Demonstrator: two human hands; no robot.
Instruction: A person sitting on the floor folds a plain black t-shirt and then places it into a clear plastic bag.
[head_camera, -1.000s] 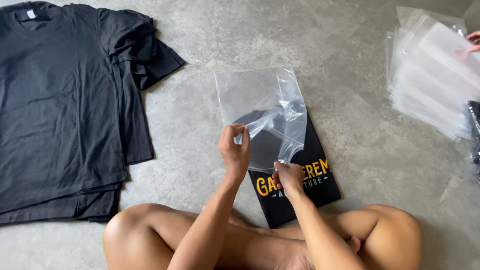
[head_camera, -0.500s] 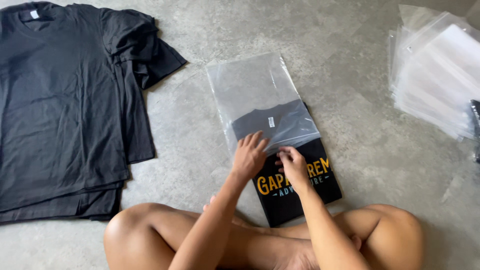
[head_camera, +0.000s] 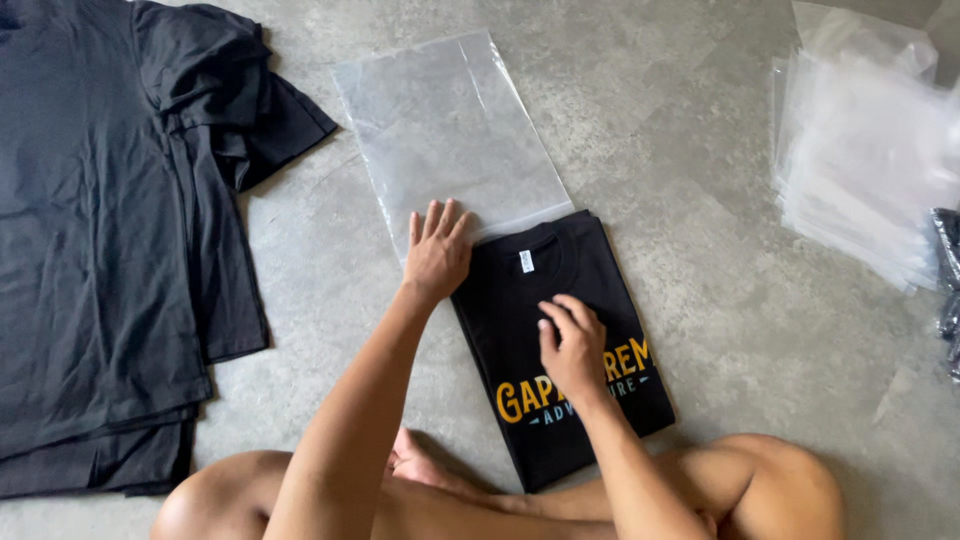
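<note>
A clear plastic bag (head_camera: 450, 130) is lying flat on the grey concrete floor (head_camera: 700, 200), its open lower edge touching the collar end of a folded black T-shirt (head_camera: 560, 340). The bag's near corner is being pressed down by the left hand (head_camera: 437, 252), palm flat and fingers spread apart, clamped on nothing. The right hand (head_camera: 572, 345) is being rested on the middle of the folded shirt, fingers loosely bent and slightly apart, their tips touching the cloth; nothing is being gripped by it.

The folded shirt is lying just in front of the person's crossed bare legs, tilted a little, collar pointing away. A small white rectangular neck label (head_camera: 527, 261) is showing just inside the collar. Across the lower chest, a printed design (head_camera: 575, 385) is being displayed: a row of large yellow-orange letters above a thinner row of pale blue ones, partly covered by the right wrist.

To the left, well apart from the bag, a pile of unfolded black T-shirts (head_camera: 100, 250) is spread out flat, one sleeve reaching near the bag's far corner. At the right edge, a stack of clear plastic bags (head_camera: 860, 150) is lying, with something dark (head_camera: 948, 270) just beside it, too cut off to be identified.
</note>
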